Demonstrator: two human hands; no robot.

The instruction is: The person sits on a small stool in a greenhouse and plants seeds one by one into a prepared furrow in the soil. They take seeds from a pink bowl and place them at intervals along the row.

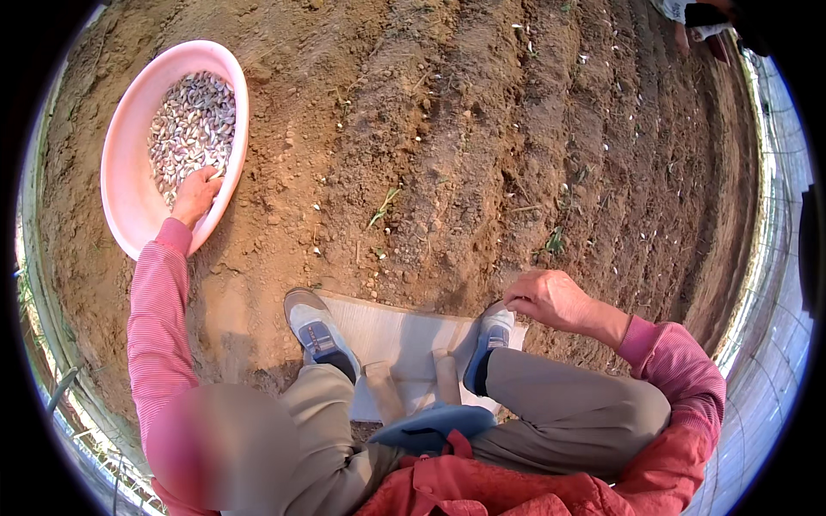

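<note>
My left hand (197, 195) reaches down into a pink plastic basin (126, 161) at the upper left. Its fingers touch the pile of garlic cloves (193, 122) there, and what they grip is hidden. Over the toe of my right shoe (495, 329) hangs my right hand (548, 300), its fingers curled and drawn together. Whether anything lies inside those fingers is not visible. Tilled soil (445, 245) with shallow furrows stretches in front of me. Single pale cloves, such as one garlic clove (317, 251), are dotted along the furrows.
Both shoes rest on a pale board (413, 329) with a low blue-topped seat (439, 426) between my legs. A green sprig (384, 208) and a leafy weed (554, 241) lie on the soil. Another person (700, 22) is partly visible at the upper right. Wire fencing (771, 258) borders the right side.
</note>
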